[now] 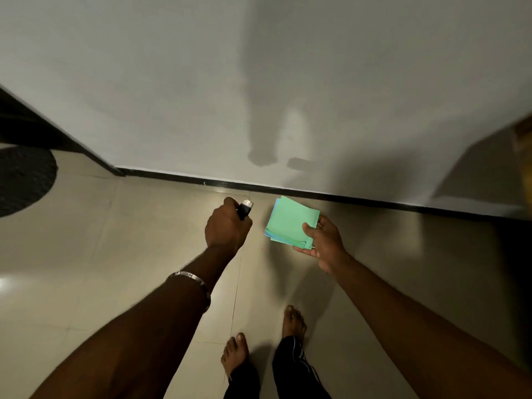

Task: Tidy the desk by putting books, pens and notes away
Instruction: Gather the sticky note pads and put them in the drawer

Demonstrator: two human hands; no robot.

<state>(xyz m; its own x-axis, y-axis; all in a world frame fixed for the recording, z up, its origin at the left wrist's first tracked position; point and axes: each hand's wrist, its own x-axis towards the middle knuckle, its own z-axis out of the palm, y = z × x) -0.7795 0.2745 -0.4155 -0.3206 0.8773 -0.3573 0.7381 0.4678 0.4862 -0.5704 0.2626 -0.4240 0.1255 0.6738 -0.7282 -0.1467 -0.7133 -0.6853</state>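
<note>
Pens (244, 209) in left hand (227, 226), tips toward wall (259, 82)

Not much to read here tbh. The only lettering I could make out was on the metal bracelet (192, 279) on my left wrist, engraved letters that looked like "SAI", with the rest too blurred to tell. The green notes (288, 221) I was holding were blank on the side facing up, and the dark pens (244, 209) showed no print I could read.
</note>
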